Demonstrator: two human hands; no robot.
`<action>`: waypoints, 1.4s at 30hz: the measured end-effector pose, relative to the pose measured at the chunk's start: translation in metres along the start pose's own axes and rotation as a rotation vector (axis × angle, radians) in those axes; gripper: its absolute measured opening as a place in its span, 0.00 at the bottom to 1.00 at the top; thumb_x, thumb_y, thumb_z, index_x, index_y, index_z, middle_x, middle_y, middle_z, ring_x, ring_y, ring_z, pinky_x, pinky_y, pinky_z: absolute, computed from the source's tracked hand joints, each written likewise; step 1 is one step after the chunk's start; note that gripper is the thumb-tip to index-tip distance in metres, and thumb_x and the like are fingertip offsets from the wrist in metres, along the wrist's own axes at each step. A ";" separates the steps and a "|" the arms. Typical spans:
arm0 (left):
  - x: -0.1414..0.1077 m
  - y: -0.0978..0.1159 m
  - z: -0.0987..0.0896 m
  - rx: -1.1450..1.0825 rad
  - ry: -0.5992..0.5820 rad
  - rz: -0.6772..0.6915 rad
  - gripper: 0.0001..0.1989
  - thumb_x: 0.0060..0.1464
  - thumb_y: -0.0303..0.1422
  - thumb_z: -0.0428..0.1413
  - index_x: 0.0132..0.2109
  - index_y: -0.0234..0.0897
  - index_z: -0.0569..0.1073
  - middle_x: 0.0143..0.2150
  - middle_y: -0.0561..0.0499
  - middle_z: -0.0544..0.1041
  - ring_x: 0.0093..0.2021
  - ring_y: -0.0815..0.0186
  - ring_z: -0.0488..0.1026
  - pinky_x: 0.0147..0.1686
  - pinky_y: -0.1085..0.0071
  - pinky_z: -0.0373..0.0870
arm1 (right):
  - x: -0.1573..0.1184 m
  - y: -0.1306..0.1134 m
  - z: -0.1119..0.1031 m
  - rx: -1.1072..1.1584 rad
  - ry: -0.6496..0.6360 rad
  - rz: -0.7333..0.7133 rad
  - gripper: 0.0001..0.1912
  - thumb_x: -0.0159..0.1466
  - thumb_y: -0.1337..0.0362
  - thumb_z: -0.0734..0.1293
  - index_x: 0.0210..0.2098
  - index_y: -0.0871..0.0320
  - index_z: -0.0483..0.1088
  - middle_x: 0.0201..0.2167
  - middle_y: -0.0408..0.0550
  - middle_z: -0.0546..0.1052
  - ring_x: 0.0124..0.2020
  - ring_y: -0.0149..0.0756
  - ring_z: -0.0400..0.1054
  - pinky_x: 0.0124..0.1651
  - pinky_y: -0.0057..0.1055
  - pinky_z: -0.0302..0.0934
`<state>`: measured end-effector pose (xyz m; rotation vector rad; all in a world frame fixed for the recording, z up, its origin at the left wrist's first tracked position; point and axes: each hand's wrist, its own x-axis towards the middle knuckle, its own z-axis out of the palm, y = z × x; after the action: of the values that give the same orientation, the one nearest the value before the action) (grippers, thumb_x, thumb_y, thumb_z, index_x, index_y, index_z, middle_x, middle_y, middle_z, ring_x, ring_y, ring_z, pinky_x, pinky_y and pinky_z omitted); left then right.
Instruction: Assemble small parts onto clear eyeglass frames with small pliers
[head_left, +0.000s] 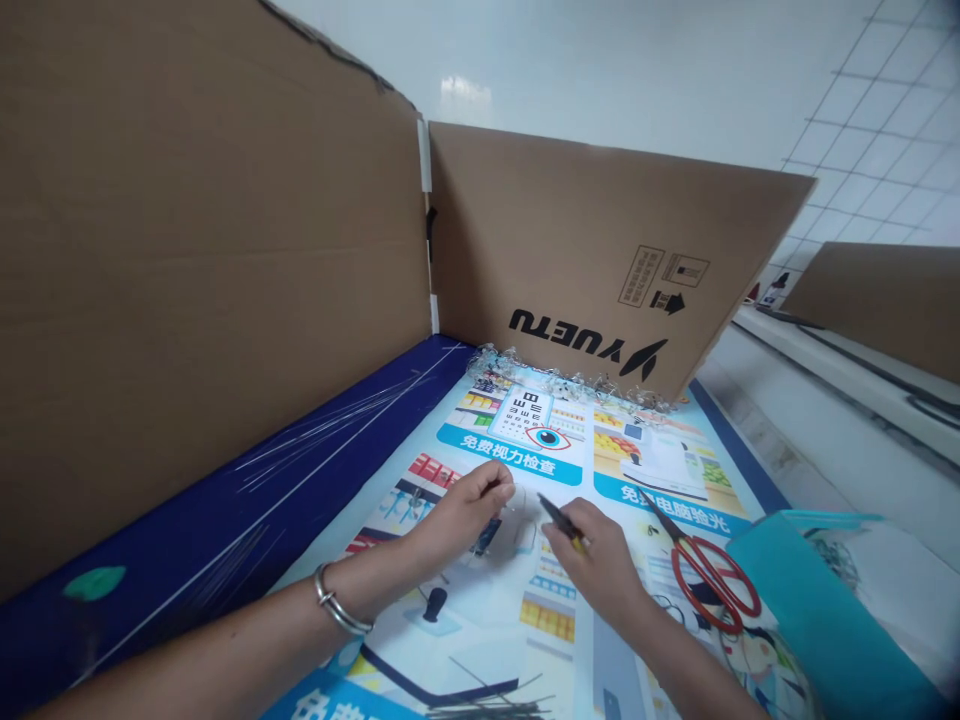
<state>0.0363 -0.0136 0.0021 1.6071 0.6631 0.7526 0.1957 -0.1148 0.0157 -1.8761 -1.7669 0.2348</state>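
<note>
The left hand (480,495) was closed in a fingertip pinch, seemingly on a fine wire (526,490), a grip that probably suited so thin a piece. Just beside it, the right hand (592,540) was wrapped around a dark-tipped tool (559,518), probably pliers, its tip angled toward the pinch, likely so both met at the wire. Right of the hands lay red-handled scissors (712,580), apparently kept within reach, then a teal pouch (817,590). Straight strands (322,425) lay left of the hands, presumably grouped for picking up. Beyond the hands, tangled clear pieces (577,385) lined the cardboard panel (600,250), perhaps gathered there out of the way.
</note>
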 end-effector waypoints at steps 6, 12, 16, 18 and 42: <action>0.003 -0.002 0.012 -0.073 -0.076 -0.068 0.09 0.54 0.38 0.47 0.32 0.36 0.62 0.21 0.59 0.54 0.20 0.75 0.51 0.19 0.80 0.49 | 0.006 0.005 0.006 0.554 0.007 0.201 0.10 0.57 0.62 0.59 0.35 0.60 0.66 0.28 0.43 0.69 0.27 0.29 0.62 0.29 0.23 0.57; 0.010 0.003 0.030 -0.088 -0.083 -0.082 0.11 0.54 0.39 0.48 0.31 0.35 0.62 0.20 0.59 0.57 0.19 0.75 0.52 0.19 0.79 0.48 | 0.007 0.014 0.015 0.738 0.012 0.202 0.09 0.51 0.65 0.64 0.32 0.59 0.69 0.23 0.39 0.68 0.24 0.28 0.59 0.27 0.23 0.55; 0.013 0.008 0.044 -0.099 -0.087 -0.084 0.11 0.54 0.39 0.48 0.30 0.35 0.63 0.20 0.58 0.59 0.19 0.75 0.53 0.19 0.79 0.50 | 0.002 0.024 0.018 0.865 0.038 0.213 0.05 0.51 0.64 0.64 0.26 0.60 0.68 0.20 0.39 0.67 0.22 0.28 0.59 0.27 0.24 0.54; 0.013 0.011 0.051 -0.100 -0.063 -0.099 0.10 0.53 0.38 0.49 0.30 0.35 0.63 0.21 0.58 0.60 0.19 0.75 0.55 0.19 0.79 0.51 | 0.000 0.027 0.018 0.916 0.049 0.225 0.06 0.52 0.63 0.64 0.25 0.60 0.68 0.19 0.39 0.67 0.21 0.27 0.58 0.26 0.24 0.54; 0.019 0.011 0.055 -0.167 0.118 -0.044 0.08 0.54 0.36 0.48 0.31 0.36 0.62 0.25 0.57 0.62 0.21 0.75 0.56 0.22 0.78 0.53 | 0.003 0.032 0.008 0.715 0.170 0.225 0.06 0.55 0.63 0.63 0.27 0.59 0.68 0.22 0.40 0.68 0.25 0.28 0.58 0.29 0.24 0.54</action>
<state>0.0914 -0.0346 0.0092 1.4007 0.6994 0.8527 0.2203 -0.1095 -0.0065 -1.4973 -1.1382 0.6699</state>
